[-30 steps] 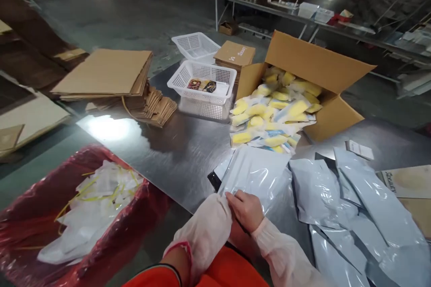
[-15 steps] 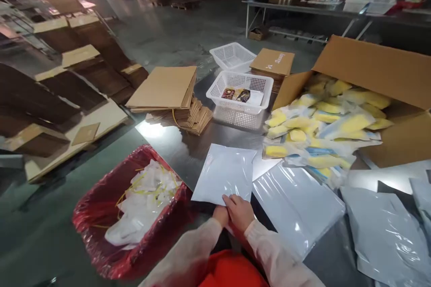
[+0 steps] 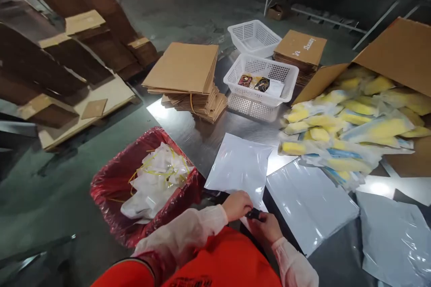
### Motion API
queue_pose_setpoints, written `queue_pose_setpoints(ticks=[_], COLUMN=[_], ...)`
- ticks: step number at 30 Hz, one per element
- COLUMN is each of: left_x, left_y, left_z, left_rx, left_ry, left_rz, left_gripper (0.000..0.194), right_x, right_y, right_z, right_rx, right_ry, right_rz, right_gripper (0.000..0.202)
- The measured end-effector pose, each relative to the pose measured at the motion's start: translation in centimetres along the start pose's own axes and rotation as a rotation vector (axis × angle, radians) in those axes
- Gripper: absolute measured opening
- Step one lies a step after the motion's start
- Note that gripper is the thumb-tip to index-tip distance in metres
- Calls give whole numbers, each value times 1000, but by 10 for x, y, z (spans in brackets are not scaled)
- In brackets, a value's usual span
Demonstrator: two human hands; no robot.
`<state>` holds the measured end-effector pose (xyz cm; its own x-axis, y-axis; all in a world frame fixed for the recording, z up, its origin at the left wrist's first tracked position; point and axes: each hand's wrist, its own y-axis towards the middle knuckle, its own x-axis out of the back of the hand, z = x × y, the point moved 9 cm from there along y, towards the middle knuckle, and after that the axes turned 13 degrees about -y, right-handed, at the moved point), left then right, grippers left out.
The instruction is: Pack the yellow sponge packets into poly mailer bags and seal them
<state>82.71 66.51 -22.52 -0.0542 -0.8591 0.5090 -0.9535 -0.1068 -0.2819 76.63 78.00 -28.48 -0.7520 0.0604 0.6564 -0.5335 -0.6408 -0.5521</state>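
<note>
My left hand (image 3: 237, 205) and my right hand (image 3: 269, 228) meet low at the table's near edge, close to my body. Between their fingertips is a small black object (image 3: 253, 214), pinched from both sides; its kind is too small to make out. Just beyond lies a white plastic mailer bag (image 3: 238, 163), flat and slightly puffed, with its near corner by my fingers. To its right rests a stack of white mailer bags (image 3: 311, 204). More yellow items in clear wrappers (image 3: 323, 134) spill toward that stack.
A large open carton (image 3: 397, 51) stands at right. Behind are white plastic baskets (image 3: 261, 59), one holding small packets, and stacked flat cardboard (image 3: 185, 67). A red-lined bin (image 3: 111, 179) with white scraps is at left. Grey-white filled bags (image 3: 393, 233) lie at far right.
My hands have come apart from their overlap, and the black object now shows between them. The left elbow has swung outward. My view has tilted down and turned left.
</note>
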Motion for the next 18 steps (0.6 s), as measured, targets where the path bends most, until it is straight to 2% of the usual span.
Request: queue_pose_setpoints(ticks=[2, 5, 11, 14, 18], left_x=[-17, -25, -14, -10, -4], left_y=[9, 8, 2, -1, -10], left_z=[-4, -14, -24, -24, -16], left_rx=[-29, -100, -148, -165, -148], left_ry=[8, -32, 24, 39, -23], left_rz=[52, 71, 14, -29, -109], left_gripper=[15, 15, 14, 17, 23], right_x=[0, 11, 31, 34, 29], right_y=[-7, -16, -20, -22, -24], right_z=[0, 5, 38, 44, 45], right_rx=[-4, 29, 264, 296, 332], right_ry=[32, 94, 122, 75, -132], right_rz=[-6, -71, -142, -168, -56], right_gripper=[31, 36, 30, 30, 26])
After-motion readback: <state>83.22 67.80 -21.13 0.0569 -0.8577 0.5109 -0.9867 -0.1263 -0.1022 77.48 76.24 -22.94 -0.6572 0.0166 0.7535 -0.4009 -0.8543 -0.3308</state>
